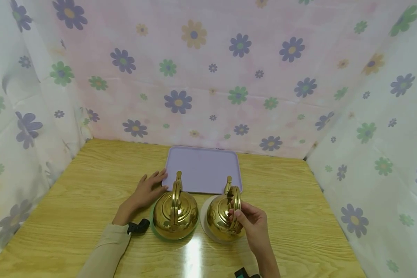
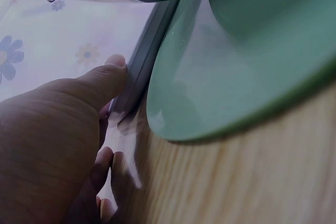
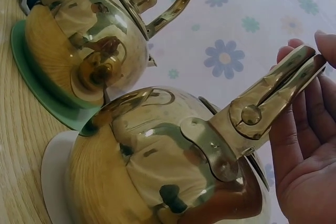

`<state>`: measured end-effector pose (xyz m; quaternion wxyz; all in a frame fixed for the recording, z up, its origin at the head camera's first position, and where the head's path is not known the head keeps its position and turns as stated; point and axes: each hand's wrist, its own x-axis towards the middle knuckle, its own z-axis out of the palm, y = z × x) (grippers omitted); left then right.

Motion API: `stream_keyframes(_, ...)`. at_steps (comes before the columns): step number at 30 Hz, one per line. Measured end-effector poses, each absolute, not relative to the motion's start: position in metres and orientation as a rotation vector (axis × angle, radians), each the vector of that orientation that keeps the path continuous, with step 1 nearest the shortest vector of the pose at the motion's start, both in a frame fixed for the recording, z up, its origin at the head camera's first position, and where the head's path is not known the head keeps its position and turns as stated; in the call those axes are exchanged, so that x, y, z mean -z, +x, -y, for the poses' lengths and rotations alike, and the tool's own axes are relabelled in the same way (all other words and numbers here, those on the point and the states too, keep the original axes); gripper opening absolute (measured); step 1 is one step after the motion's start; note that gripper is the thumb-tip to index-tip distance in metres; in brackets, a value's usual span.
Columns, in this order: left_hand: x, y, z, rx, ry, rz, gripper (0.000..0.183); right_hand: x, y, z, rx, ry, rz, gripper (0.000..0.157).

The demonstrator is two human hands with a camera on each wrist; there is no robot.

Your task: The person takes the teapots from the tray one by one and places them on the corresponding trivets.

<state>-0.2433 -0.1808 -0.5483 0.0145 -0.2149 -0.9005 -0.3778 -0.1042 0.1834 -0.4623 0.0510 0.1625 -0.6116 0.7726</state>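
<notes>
Two shiny gold kettles stand side by side on the table. The left kettle rests on a green round plate, its arched handle upright. The right kettle sits over a white round plate. My right hand grips its handle, fingers behind and thumb in front. My left hand lies with fingers extended at the left edge of a purple tray, left of the green plate. In the left wrist view the thumb touches the tray's rim.
The wooden table spreads around both kettles. Flower-print cloth hangs behind and along both sides. The tray lies right behind the kettles, near the back cloth.
</notes>
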Motion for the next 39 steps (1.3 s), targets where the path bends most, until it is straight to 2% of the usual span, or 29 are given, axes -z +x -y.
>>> stream_keyframes(7,0.548,-0.242,0.179,1.205,-0.664,2.804,0.057,0.463,-0.103,-0.188,-2.358,0.506,1.878,0.029)
stream_keyframes(18,0.546,-0.241,0.179,1.196,-0.682,2.783,0.055,0.463,-0.102,-0.193,-2.305,0.406,1.889,0.043)
stream_keyframes(32,0.537,-0.245,0.184,1.156,-0.682,2.842,0.054,0.466,-0.103,-0.203,-2.298,0.527,1.868,0.034)
stream_keyframes(39,0.533,-0.245,0.187,1.008,-0.685,2.863,0.052,0.470,-0.099,-0.212,-2.264,0.467,1.906,0.027)
